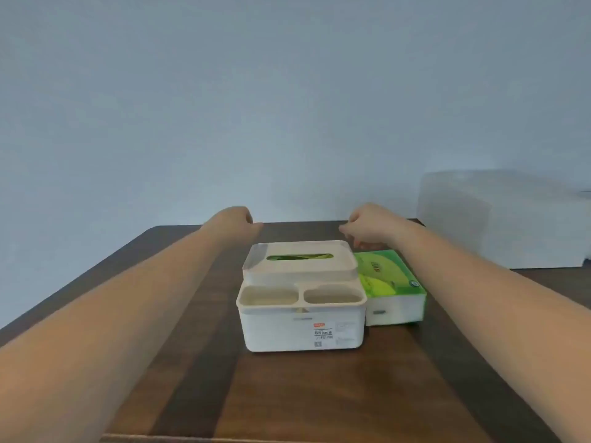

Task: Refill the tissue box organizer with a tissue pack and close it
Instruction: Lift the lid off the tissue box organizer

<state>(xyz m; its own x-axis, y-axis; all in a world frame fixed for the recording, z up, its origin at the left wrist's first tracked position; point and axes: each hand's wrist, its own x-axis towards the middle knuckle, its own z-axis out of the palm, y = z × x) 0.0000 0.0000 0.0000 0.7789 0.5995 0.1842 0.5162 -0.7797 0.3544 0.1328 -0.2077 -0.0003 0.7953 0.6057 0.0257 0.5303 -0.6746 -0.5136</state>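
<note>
The fingers of my left hand (pixel 235 220) curl loosely inward and grip nothing. The fingers of my right hand (pixel 367 227) also curl, their tips pointing down toward the far right corner of the lid (pixel 299 259); motion blur prevents me from confirming any contact. Both forearms reach over the wooden table (pixel 160 314), left from 8 o'clock, right from 4 o'clock.

The tissue box organizer (pixel 302 318) stands at table centre. Its slotted lid is seated, and something green shows through the slot. Two open compartments (pixel 300 297) face me at 6 o'clock. The green tissue pack (pixel 391 284) lies touching the organizer's right wall, at 3 o'clock.

Step in hand, as I judge it: lid removal. Procedure:

1. Place one hand on each short edge of the lid, at 9 and 3 o'clock.
2. Lift evenly; a one-sided pull may tilt the lid and drag the light body along.
3. Keep the right wrist clear of the pack.
4. Set the lid down at 9 o'clock, leaving the pack's path free.
</note>
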